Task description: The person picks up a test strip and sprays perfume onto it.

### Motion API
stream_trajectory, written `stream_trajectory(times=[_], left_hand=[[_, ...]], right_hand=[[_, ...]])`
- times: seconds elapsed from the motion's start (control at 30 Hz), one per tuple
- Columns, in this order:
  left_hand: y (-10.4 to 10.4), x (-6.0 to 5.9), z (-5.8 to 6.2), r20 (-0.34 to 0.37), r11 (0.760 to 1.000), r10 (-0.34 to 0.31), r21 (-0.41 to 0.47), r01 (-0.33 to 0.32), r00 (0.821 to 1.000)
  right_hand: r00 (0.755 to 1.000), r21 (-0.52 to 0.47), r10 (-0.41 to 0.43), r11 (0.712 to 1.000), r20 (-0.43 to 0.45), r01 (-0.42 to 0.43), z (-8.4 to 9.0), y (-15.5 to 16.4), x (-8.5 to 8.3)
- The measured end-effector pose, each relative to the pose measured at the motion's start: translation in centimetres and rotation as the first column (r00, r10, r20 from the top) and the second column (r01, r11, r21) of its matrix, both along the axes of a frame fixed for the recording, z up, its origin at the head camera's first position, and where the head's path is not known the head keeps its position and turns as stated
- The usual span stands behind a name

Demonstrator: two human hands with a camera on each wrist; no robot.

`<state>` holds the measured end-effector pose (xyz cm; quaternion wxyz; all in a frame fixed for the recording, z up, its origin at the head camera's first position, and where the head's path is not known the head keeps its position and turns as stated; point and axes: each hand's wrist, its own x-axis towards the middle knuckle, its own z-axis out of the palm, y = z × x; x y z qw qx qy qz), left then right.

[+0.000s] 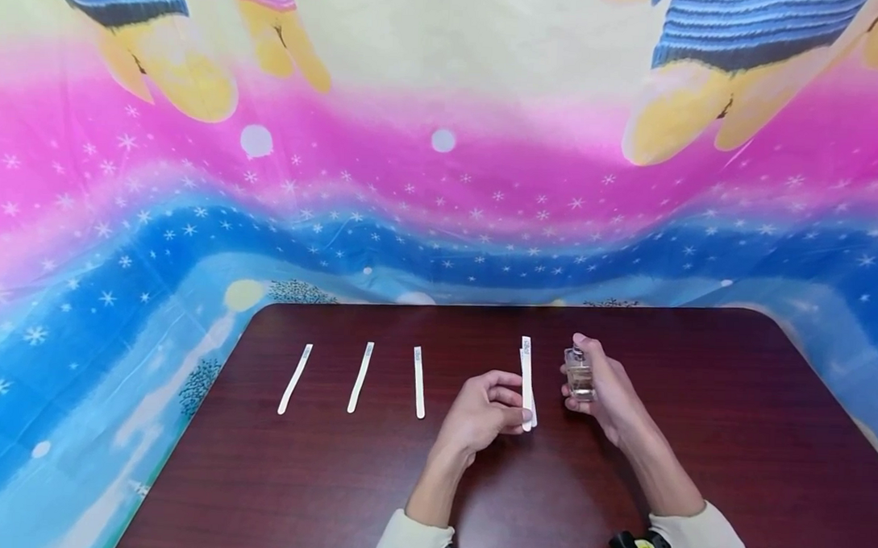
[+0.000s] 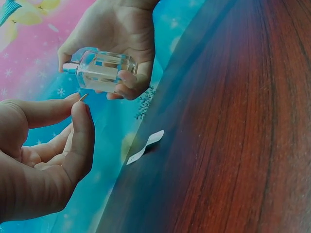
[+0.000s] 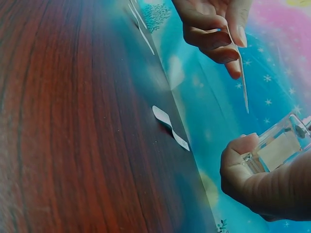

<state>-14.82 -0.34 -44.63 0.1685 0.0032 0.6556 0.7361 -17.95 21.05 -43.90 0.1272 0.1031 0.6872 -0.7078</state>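
My left hand point(image 1: 481, 412) pinches a slim white paper test strip point(image 1: 526, 374) near its lower end, holding it upright above the table. In the right wrist view the held strip point(image 3: 242, 73) is seen nearly edge-on. My right hand point(image 1: 612, 393) grips a clear glass perfume bottle point(image 1: 579, 380), with one digit on the sprayer top. The bottle point(image 2: 104, 73) faces the strip across a small gap. Another test strip point(image 1: 534, 418) lies on the table behind the held one, mostly covered by it in the head view; the right wrist view shows this strip point(image 3: 170, 127) curved.
Three more white test strips lie spaced apart to the left: a far-left strip point(image 1: 295, 379), a middle strip point(image 1: 360, 378) and a nearer strip point(image 1: 418, 382). The dark wooden table point(image 1: 258, 477) has rounded far corners. A colourful printed cloth point(image 1: 384, 183) hangs behind and beside it.
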Motion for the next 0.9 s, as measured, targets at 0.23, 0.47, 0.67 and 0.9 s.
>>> stream_trajectory(times=[0.23,0.47,0.67,0.9], left_hand=[[-0.5,-0.1,-0.2,-0.006,1.000,0.011,-0.019,-0.011,1.000],[-0.8,-0.5,-0.4,-0.005,0.999,0.016,-0.028,-0.016,1.000],[-1.4,-0.9,-0.7,-0.021,0.997,0.031,-0.071,-0.032,0.999],[-2.1,-1.1,-1.3,-0.030,0.994,0.036,-0.100,-0.039,0.999]], right_hand=[[1.000,0.006,0.003,1.000,-0.001,-0.003,0.1,0.1,0.0],[1.000,0.005,0.011,1.000,-0.018,-0.010,0.1,0.2,0.0],[1.000,-0.004,0.009,1.000,-0.022,-0.009,0.2,0.4,0.1],[1.000,-0.016,0.005,1.000,-0.023,-0.005,0.3,0.4,0.1]])
